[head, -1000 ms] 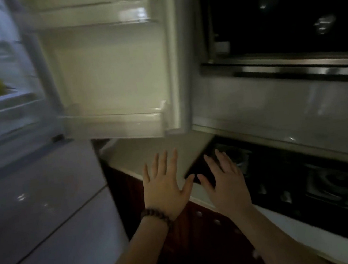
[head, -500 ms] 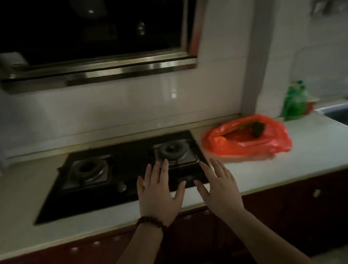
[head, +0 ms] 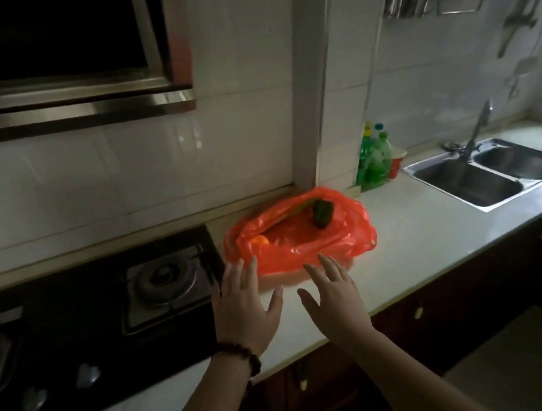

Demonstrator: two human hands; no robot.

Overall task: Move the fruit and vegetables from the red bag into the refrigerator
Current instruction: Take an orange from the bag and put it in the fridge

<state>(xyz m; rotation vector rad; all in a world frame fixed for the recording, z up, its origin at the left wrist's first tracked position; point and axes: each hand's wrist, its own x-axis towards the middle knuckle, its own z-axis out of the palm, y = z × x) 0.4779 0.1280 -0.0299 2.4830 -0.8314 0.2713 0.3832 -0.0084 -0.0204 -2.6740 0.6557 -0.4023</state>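
Our hands above the counter, in front of the red bag

We hold our left hand (head: 245,307) and right hand (head: 335,295) flat, fingers spread, just short of the red bag (head: 301,235) on the white counter (head: 422,240); a green vegetable (head: 323,213) and an orange fruit (head: 259,240) show inside.

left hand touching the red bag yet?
Cannot tell. In the head view the left hand is open and its fingertips overlap the near edge of the red bag; one view cannot show whether they hover or touch.
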